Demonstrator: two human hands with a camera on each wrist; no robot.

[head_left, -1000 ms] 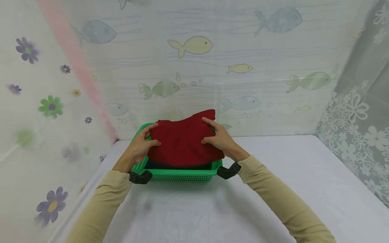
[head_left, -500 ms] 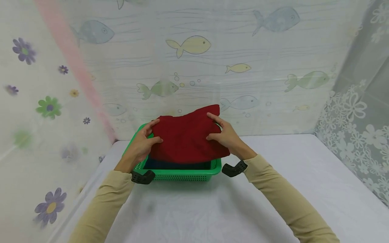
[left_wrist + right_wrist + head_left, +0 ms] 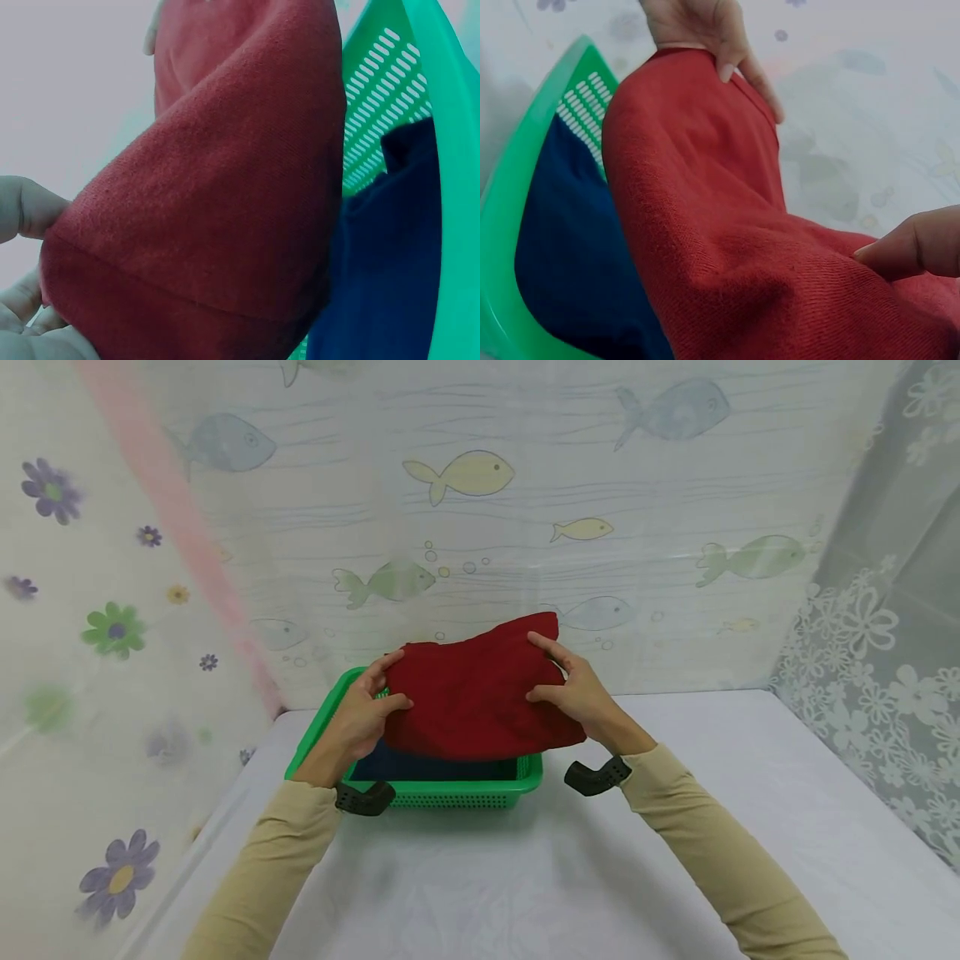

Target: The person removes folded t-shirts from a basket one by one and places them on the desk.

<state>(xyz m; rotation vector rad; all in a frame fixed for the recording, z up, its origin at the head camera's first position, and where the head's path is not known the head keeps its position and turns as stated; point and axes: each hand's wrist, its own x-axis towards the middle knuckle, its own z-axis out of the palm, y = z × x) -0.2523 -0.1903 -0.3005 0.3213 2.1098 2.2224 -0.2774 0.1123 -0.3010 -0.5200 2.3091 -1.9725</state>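
Note:
A folded red cloth point(image 3: 472, 697) hangs between my two hands, above a green plastic basket point(image 3: 450, 793). My left hand point(image 3: 360, 714) grips its left side, thumb in front and fingers at the edge. At the right side, my right hand point(image 3: 581, 697) holds it the same way, with the index finger stretched toward the raised top corner. The left wrist view shows the red cloth point(image 3: 202, 195) close up, doubled over. Dark blue cloth point(image 3: 577, 247) lies in the basket beneath, partly covered by the red one. The fingers behind the cloth are hidden.
The basket stands on a table with a white cloth point(image 3: 465, 885), near the back wall sheet point(image 3: 480, 527) printed with fish. A flowered sheet point(image 3: 112, 710) hangs at the left and a lacy one point(image 3: 885, 685) at the right.
Both hands have lifted the red cloth slightly and shifted it to the right over the basket. More of the dark blue cloth and the basket's left side now shows.

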